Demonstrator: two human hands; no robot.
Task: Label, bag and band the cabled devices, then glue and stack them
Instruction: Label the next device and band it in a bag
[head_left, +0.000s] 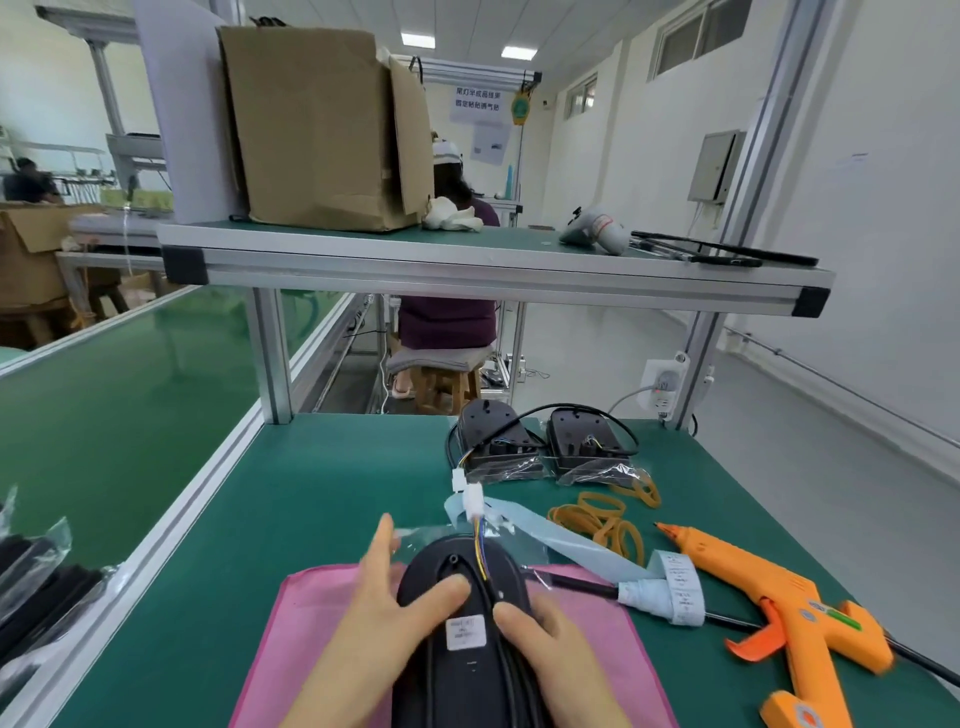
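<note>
Since the white label (466, 631) already sits on its back, the black device (451, 566) looks ready for bagging. It lies lengthwise on the pink cloth (311, 623) at the near edge of the bench, under both my hands. The cloth is there, I judge, to keep the housing from scuffing on the green mat (322, 483).

My right hand (550, 644) holds the device by its right flank. The thumb is laid on top just beside the label, and the fingers go down the side where I cannot see them. It pins the black cable against the body so it does not trail.

My left hand (382, 597) is spread. The thumb rests on the housing and the fingers reach straight out to a clear bag (415, 538) at the device's far end (I cannot tell whether the nose is inside it yet).

The coloured wires run forward off the housing to a white connector (471, 498), which lies across the pale blue label backing strip (550, 538).

To the right, within reach, come the label roll (675, 592), a loose heap of rubber bands (608, 522) and the orange glue gun (795, 618), roughly in the order the job needs them. Two bagged devices (540, 447) stand side by side at the back of the bench.
</note>
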